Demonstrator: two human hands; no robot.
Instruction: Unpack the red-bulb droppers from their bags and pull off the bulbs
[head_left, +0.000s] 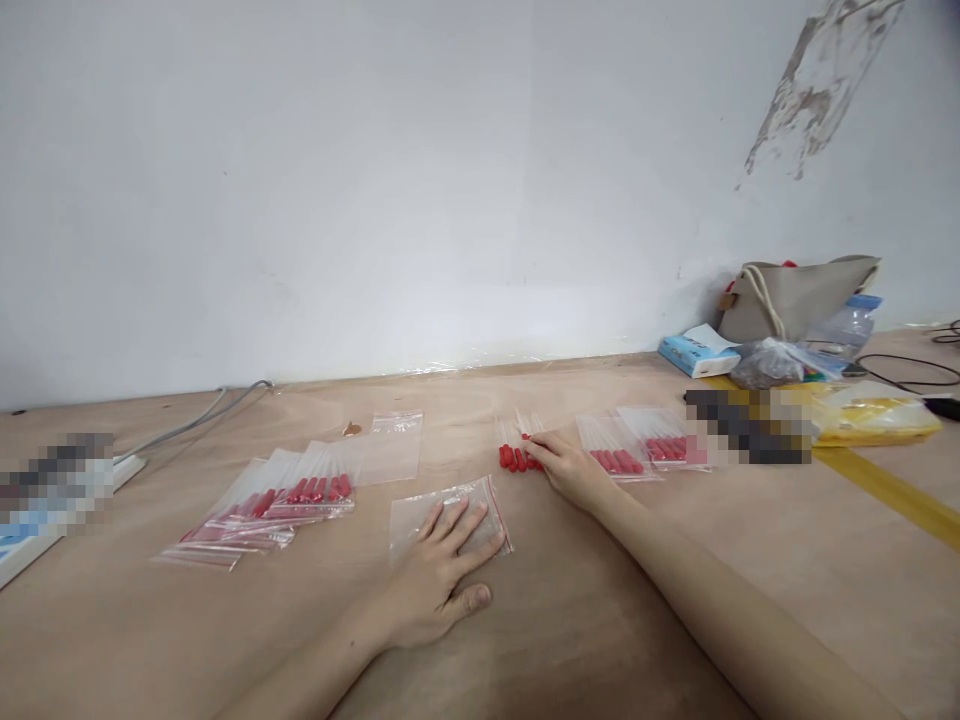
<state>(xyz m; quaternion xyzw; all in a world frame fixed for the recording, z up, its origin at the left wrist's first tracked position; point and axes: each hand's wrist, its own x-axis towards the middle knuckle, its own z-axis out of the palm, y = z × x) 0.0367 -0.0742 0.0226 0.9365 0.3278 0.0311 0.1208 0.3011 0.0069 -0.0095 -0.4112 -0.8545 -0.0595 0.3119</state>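
My left hand (pixel 442 575) lies flat with spread fingers on a clear zip bag (pixel 409 510). Farther right, my right hand (pixel 566 468) has its fingers pinched at a loose group of red-handled sticks (pixel 514 458) with thin, pale shafts, and seems to grip one by its red end. To the left, several clear bags (pixel 315 490) overlap, with red-handled sticks inside. Behind my left hand rests another clear zip bag (pixel 397 450), flat on the table. Two filled bags (pixel 619 460) lie to the right of my right hand.
A wooden table (pixel 225 640) runs up to a white wall. At the back right are a blue tissue pack (pixel 694 355), a grey bag (pixel 802 295) and a yellow package (pixel 870 415). A power strip (pixel 124 478) with a grey cable (pixel 202 418) lies at left.
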